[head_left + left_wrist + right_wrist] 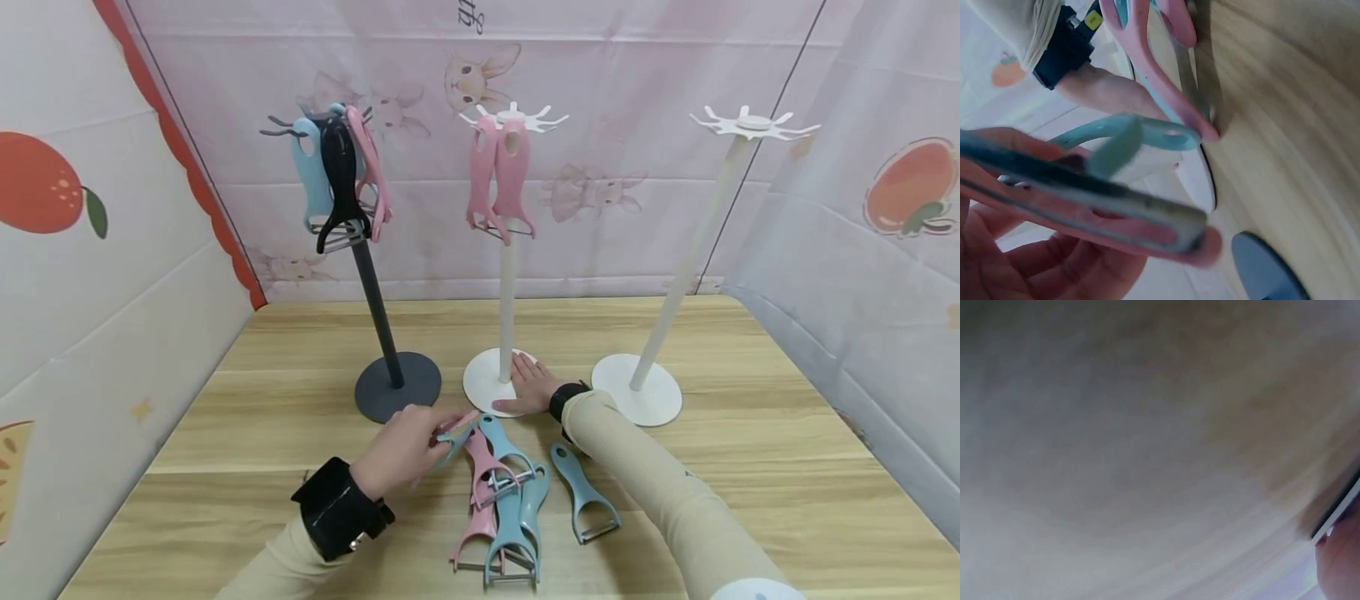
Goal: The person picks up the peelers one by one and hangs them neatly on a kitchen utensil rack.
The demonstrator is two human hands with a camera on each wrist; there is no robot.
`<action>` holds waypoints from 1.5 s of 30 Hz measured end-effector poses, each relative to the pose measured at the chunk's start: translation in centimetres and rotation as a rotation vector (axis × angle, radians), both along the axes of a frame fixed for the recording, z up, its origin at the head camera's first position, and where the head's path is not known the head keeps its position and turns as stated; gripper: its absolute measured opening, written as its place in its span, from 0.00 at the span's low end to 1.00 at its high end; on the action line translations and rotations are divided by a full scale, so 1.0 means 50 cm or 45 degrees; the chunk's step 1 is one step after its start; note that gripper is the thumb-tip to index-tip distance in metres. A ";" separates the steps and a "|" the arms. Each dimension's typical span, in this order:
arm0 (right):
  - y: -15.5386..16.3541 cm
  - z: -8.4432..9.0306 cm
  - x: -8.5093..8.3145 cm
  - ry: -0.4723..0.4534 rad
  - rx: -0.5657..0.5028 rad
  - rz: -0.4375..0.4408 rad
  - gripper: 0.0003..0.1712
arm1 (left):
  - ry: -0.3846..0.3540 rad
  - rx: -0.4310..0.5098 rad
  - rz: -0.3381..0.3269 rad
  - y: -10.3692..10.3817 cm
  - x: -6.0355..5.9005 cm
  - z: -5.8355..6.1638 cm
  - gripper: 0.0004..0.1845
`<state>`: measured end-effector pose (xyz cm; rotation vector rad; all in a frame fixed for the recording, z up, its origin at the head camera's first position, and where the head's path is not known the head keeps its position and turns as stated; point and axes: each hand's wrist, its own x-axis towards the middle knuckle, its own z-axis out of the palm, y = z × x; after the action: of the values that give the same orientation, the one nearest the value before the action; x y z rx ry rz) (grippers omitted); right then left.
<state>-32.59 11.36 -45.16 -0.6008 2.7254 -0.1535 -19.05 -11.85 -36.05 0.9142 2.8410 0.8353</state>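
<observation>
My left hand [405, 446] holds a pink peeler [1147, 240] above the table, beside the pile. A light blue peeler [1172, 134] shows by the same fingers; whether they grip it too I cannot tell. My right hand [531, 387] rests with straight fingers on the round base [480, 379] of the middle white stand. On the table in front lies a pile of pink peelers [480, 450] and blue peelers [510, 521], with a single blue peeler [572, 473] to its right. Two pink peelers [513, 167] hang from the middle stand's hooks.
At the left, a dark grey stand [378, 300] carries blue, black [341, 167] and pink peelers. Another white stand [686, 250] rises at the right with bare hooks. Printed cloth [637, 233] encloses the wooden table [247, 467] at the back and sides.
</observation>
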 end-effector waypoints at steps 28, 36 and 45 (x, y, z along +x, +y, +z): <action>0.011 0.004 -0.003 -0.003 0.004 0.006 0.55 | 0.715 0.551 0.173 0.047 -0.098 0.183 0.20; 0.006 -0.012 -0.006 0.022 -0.019 0.002 0.55 | 0.917 0.795 0.236 0.077 -0.134 0.272 0.20; 0.002 -0.007 -0.001 0.036 0.000 0.007 0.55 | 0.812 1.004 0.363 0.095 -0.173 0.334 0.19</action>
<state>-32.66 11.45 -45.50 -0.6151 2.7502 -0.1443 -27.72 -7.08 -19.35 0.9603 3.2173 2.1415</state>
